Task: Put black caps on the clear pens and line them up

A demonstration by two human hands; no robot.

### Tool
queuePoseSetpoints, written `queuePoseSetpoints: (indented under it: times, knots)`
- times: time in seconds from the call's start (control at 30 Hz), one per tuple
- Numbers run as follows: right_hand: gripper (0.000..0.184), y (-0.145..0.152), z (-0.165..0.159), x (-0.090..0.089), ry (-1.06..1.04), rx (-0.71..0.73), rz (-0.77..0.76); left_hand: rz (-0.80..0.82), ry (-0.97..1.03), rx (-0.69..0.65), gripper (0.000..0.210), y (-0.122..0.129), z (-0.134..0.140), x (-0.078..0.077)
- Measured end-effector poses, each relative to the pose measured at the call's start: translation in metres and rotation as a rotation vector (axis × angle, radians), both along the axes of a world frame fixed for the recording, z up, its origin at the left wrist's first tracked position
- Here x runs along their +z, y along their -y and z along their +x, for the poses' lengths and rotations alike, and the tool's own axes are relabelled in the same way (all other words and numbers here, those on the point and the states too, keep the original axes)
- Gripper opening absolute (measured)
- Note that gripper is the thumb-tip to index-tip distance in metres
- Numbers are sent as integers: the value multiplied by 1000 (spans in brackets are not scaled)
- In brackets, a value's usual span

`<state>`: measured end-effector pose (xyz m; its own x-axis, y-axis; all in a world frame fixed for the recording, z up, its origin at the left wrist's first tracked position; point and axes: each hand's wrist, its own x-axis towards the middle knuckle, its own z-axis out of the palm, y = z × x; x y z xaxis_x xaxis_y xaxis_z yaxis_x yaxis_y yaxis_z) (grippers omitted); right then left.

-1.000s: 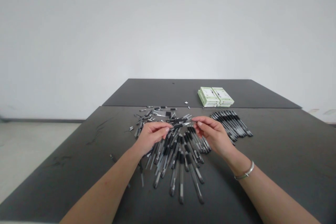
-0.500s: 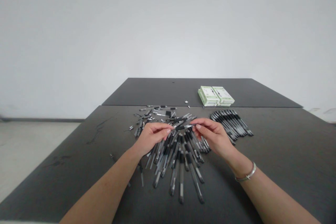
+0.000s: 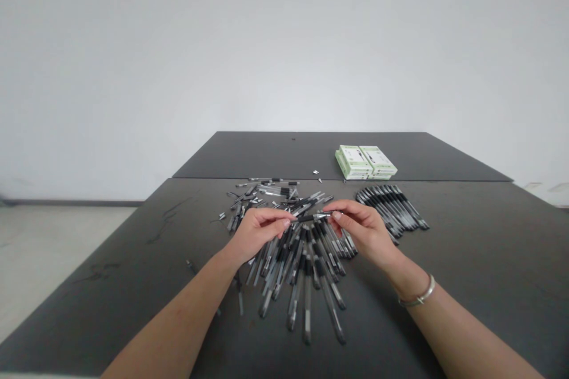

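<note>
A pen (image 3: 306, 218) with a black grip and a clear barrel is held level between my two hands, above a heap of similar pens. My left hand (image 3: 260, 229) pinches its left end between thumb and fingers. At the silvery tip end, my right hand (image 3: 358, 224) is closed with thumb and forefinger; whether a separate small part is in that pinch I cannot make out. Beneath both hands the loose pens (image 3: 306, 284) fan out toward me on the dark table. A metal bracelet (image 3: 418, 295) circles my right wrist.
A neat row of pens (image 3: 393, 207) lies to the right. Green and white boxes (image 3: 367, 161) are stacked farther back. Small silvery pieces (image 3: 315, 172) and loose pen parts (image 3: 255, 192) are scattered behind and left of the heap. The dark table (image 3: 480, 249) meets another behind it.
Both hands stay almost in place. The pen has shifted very slightly between my fingers, and more of its silvery tip end shows at the right hand.
</note>
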<state>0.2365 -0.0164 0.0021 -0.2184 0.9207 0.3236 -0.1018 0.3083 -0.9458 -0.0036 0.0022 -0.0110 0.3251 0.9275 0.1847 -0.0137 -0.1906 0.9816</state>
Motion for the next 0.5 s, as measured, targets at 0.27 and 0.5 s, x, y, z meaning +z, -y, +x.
queuePoseSetpoints:
  times: [0.27,0.5]
  knots:
    - [14,-1,1,-2,-52,23,-8,-1,3,6,26,0,-1,1]
    - [15,1,-1,2,-126,100,-82,-20,27,8,27,1,0,3]
